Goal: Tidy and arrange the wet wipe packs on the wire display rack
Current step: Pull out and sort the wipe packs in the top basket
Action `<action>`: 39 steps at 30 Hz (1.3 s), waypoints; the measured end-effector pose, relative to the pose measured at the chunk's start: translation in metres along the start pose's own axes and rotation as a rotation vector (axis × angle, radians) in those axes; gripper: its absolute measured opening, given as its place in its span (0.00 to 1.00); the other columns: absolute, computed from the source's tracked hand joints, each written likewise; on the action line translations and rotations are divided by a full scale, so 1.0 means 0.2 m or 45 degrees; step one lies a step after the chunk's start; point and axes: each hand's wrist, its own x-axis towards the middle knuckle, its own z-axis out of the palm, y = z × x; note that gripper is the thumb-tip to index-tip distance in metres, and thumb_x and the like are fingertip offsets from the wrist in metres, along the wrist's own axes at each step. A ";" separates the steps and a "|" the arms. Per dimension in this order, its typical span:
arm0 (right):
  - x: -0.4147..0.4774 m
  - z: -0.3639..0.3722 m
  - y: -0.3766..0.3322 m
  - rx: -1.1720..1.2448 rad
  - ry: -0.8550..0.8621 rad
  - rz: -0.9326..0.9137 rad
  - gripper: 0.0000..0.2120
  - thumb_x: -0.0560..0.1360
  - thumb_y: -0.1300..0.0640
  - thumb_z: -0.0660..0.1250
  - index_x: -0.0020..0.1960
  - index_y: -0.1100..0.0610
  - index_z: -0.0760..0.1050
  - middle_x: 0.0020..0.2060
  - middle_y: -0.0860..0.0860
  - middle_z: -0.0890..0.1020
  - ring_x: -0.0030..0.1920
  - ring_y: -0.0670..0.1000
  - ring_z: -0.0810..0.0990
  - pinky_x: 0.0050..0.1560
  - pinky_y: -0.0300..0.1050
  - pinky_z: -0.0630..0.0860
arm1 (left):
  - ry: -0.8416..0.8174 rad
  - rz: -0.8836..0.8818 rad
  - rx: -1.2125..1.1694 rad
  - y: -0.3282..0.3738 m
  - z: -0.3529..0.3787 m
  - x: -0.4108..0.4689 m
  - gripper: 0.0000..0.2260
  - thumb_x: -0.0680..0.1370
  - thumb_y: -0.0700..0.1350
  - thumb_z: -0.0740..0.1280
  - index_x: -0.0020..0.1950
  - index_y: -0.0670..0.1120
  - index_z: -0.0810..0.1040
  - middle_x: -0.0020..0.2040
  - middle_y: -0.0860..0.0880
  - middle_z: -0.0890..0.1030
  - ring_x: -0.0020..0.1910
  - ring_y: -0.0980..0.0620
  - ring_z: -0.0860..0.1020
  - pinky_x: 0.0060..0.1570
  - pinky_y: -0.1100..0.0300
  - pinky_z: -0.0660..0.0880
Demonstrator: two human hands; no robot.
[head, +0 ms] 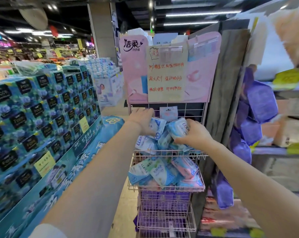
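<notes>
A pink wire display rack [169,152] stands ahead with several baskets. In its top basket lie blue and white wet wipe packs. My left hand [142,120] grips one tilted blue pack [156,128] at the basket's left. My right hand [194,133] holds another blue pack [177,127] at the right, fingers curled over its lower edge. More blue packs [146,144] lie under both hands. The middle basket holds a loose heap of blue, green and pink packs [164,170]. Purple packs [164,200] fill the lower baskets.
A pink header board with a handwritten paper sign [166,74] tops the rack. A tall stack of blue tissue boxes [42,117] stands on the left. Shelves with purple bags [260,102] and tissue packs run along the right. A narrow strip of floor [123,212] lies between.
</notes>
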 end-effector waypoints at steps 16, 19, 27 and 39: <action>0.02 -0.16 -0.02 0.460 0.268 -0.122 0.27 0.61 0.43 0.79 0.57 0.45 0.73 0.49 0.42 0.82 0.47 0.44 0.82 0.48 0.50 0.82 | 0.188 -0.408 -0.675 0.13 -0.17 0.03 0.41 0.74 0.73 0.65 0.68 0.39 0.68 0.57 0.42 0.78 0.52 0.41 0.77 0.46 0.51 0.72; 0.01 -0.18 -0.03 0.638 0.340 -0.060 0.25 0.63 0.46 0.79 0.57 0.44 0.74 0.49 0.41 0.83 0.46 0.41 0.83 0.49 0.48 0.82 | 0.173 -0.554 -1.047 0.23 -0.19 0.04 0.43 0.79 0.68 0.64 0.76 0.33 0.60 0.67 0.40 0.76 0.59 0.40 0.76 0.50 0.53 0.69; -0.04 -0.14 -0.01 0.748 0.392 -0.044 0.28 0.63 0.40 0.78 0.59 0.46 0.74 0.49 0.41 0.83 0.47 0.42 0.83 0.48 0.47 0.82 | 0.145 -0.693 -1.409 0.47 -0.05 0.01 0.25 0.75 0.66 0.68 0.48 0.42 0.75 0.43 0.44 0.78 0.43 0.44 0.77 0.45 0.51 0.75; -0.10 -0.09 0.03 0.810 0.225 -0.078 0.37 0.70 0.52 0.80 0.72 0.62 0.66 0.51 0.41 0.73 0.54 0.44 0.76 0.37 0.23 0.70 | -0.015 -0.595 -1.580 0.52 -0.01 -0.09 0.57 0.69 0.69 0.76 0.84 0.41 0.50 0.81 0.45 0.62 0.75 0.47 0.67 0.62 0.53 0.68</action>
